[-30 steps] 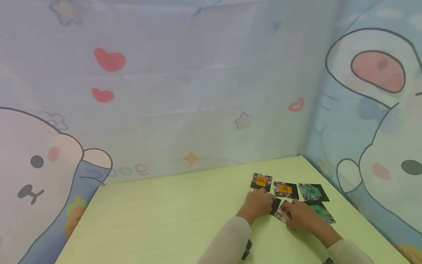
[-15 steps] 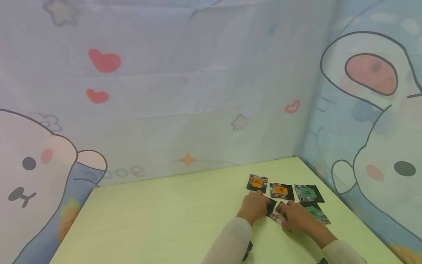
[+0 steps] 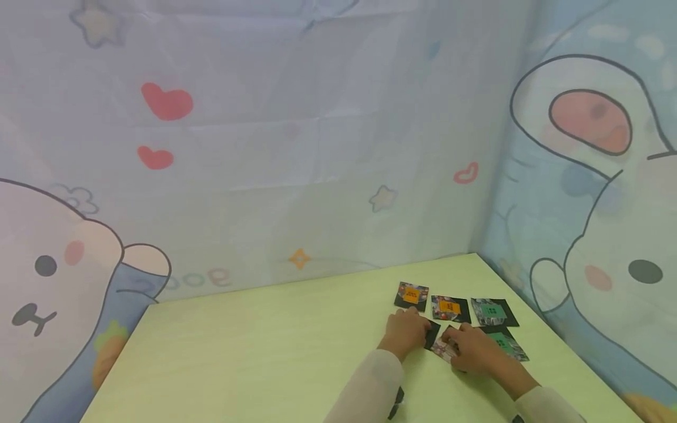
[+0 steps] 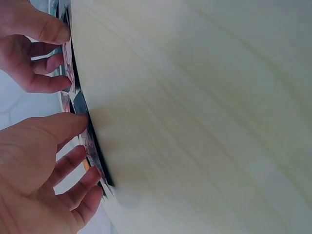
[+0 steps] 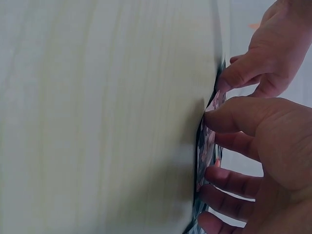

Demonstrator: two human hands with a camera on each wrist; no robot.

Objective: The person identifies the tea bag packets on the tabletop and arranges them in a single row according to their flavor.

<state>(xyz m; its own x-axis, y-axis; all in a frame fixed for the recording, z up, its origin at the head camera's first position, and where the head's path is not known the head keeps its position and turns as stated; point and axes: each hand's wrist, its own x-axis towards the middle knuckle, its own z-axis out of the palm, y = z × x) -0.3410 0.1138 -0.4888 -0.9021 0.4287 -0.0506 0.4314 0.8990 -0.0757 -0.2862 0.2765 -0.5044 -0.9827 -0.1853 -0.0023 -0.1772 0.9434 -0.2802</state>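
R hand (image 3: 475,350), thumb & fingers curled, holds pink-patterned card (image 3: 442,351) on table (image 3: 238,358); L hand (image 3: 404,332) likewise grips dark card (image 3: 432,335) just beside it, prob. to steady both. Beyond, green-label cards (image 3: 494,312), then orange-label cards (image 3: 449,308), lie spread, prob. so labels show.

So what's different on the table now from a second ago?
Nothing on the table has visibly changed; only the head view shifted, so everything sits slightly further left and lower. The left hand and right hand stay at the cards between them; the orange-labelled cards and green-labelled cards lie as before.
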